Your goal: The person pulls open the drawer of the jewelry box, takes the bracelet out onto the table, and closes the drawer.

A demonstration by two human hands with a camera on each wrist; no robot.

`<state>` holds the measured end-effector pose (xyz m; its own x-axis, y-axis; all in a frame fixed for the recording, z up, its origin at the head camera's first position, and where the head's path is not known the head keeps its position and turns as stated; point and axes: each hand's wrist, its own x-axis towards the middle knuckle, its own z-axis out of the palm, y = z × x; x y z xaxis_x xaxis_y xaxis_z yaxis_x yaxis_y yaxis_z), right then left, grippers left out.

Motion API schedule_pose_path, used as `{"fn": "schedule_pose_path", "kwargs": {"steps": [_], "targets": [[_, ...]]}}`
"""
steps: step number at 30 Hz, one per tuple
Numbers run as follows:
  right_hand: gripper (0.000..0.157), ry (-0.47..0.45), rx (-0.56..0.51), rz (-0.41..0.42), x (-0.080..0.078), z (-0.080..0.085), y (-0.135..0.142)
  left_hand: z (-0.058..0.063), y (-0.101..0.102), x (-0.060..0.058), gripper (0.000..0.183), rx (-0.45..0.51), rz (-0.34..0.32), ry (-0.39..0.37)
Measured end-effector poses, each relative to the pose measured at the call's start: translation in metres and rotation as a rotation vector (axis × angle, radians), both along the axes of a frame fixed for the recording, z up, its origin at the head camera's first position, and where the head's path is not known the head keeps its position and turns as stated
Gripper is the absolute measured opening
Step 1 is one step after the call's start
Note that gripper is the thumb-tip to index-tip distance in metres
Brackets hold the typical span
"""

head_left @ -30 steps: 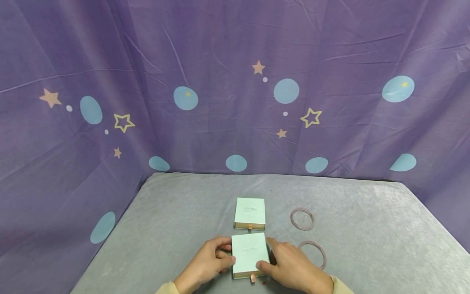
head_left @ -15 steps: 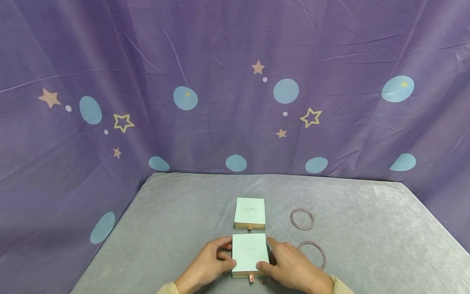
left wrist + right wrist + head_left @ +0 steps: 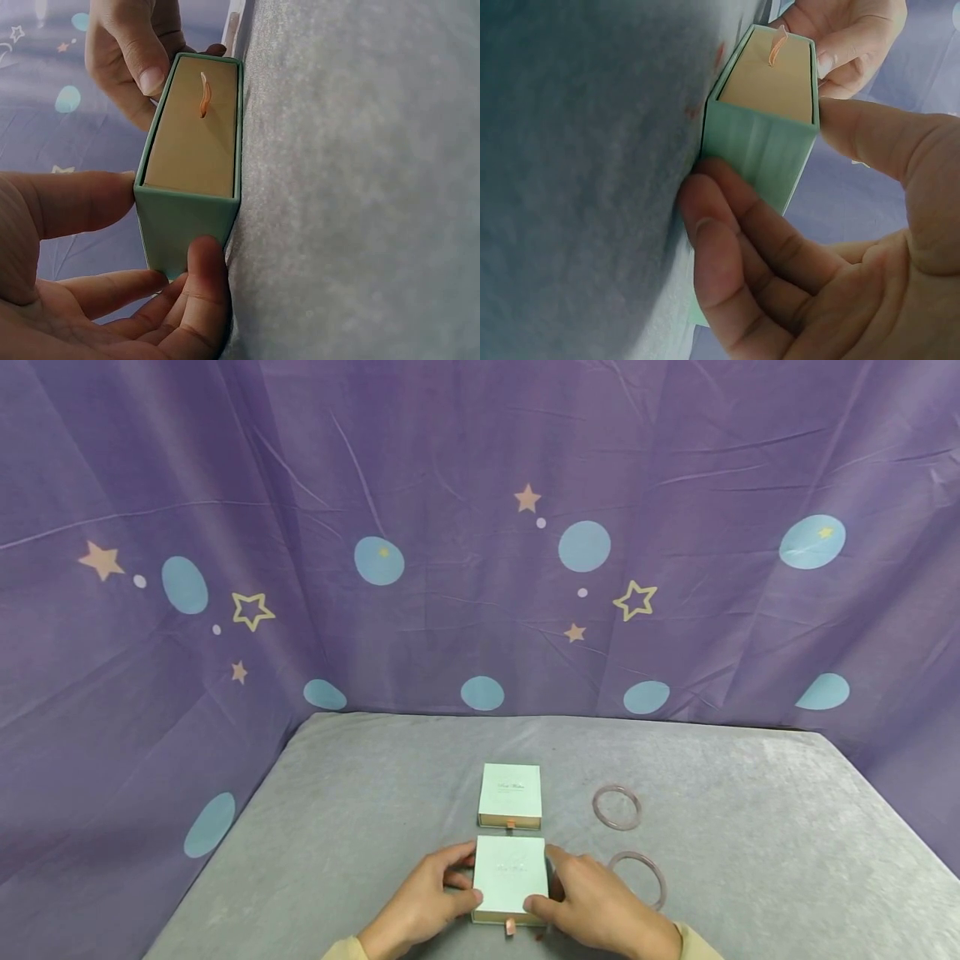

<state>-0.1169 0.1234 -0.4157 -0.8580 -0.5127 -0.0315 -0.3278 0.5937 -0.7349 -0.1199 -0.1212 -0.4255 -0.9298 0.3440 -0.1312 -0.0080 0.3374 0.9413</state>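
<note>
A pale green drawer-style gift box (image 3: 512, 878) lies flat near the front of the table, between both hands. My left hand (image 3: 431, 889) grips its left side, thumb at the top edge and fingers curled against the side wall. On the other side my right hand (image 3: 592, 897) holds it the same way, thumb on the near right corner. The tan drawer front (image 3: 184, 142) faces me, pushed in flush with the sleeve, and an orange ribbon tab (image 3: 205, 97) sticks out of it. Just behind sits a matching green box (image 3: 511, 792), also with its drawer in.
Two pale pinkish bangles lie right of the boxes: a far bangle (image 3: 617, 788) and a near bangle (image 3: 662, 882), the latter partly hidden by my right hand. Grey cloth covers the table (image 3: 360, 793). A purple patterned curtain (image 3: 450, 635) hangs behind and at the sides.
The front box has turned slightly between my hands, from a small tilt to square with the box behind it. The back box and the bangles stay in place.
</note>
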Motion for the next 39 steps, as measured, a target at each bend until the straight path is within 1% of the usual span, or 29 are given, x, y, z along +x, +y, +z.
{"fn": "schedule_pose_path", "kwargs": {"steps": [4, 14, 21, 29, 33, 35, 39], "targets": [[0.066, -0.001, -0.004, 0.003, -0.0003, -0.0001, 0.0003, 0.0001, 0.0009, 0.0002, 0.064, -0.013, 0.008, 0.008], [0.064, -0.025, -0.022, 0.009, -0.0008, -0.001, -0.0001, -0.0002, 0.0012, -0.0002, 0.071, 0.006, 0.013, -0.016], [0.071, -0.055, -0.013, 0.007, -0.0017, -0.0006, 0.0009, 0.0, 0.0012, -0.0008, 0.073, 0.016, 0.021, -0.035], [0.068, -0.062, -0.013, 0.005, -0.0023, -0.0015, 0.0012, 0.0, 0.0005, -0.0008, 0.073, 0.017, 0.017, -0.039], [0.071, -0.059, -0.002, 0.002, -0.0026, -0.0011, 0.0009, -0.0005, -0.0003, -0.0018, 0.074, 0.023, 0.01, -0.035], [0.069, -0.051, 0.001, 0.004, -0.0031, -0.0004, 0.0008, -0.0007, -0.0004, -0.0025, 0.074, 0.027, 0.008, -0.031], [0.055, -0.029, 0.019, 0.003, -0.003, 0.0004, 0.0014, -0.0011, -0.0001, -0.0037, 0.074, 0.033, -0.001, -0.036]]}}
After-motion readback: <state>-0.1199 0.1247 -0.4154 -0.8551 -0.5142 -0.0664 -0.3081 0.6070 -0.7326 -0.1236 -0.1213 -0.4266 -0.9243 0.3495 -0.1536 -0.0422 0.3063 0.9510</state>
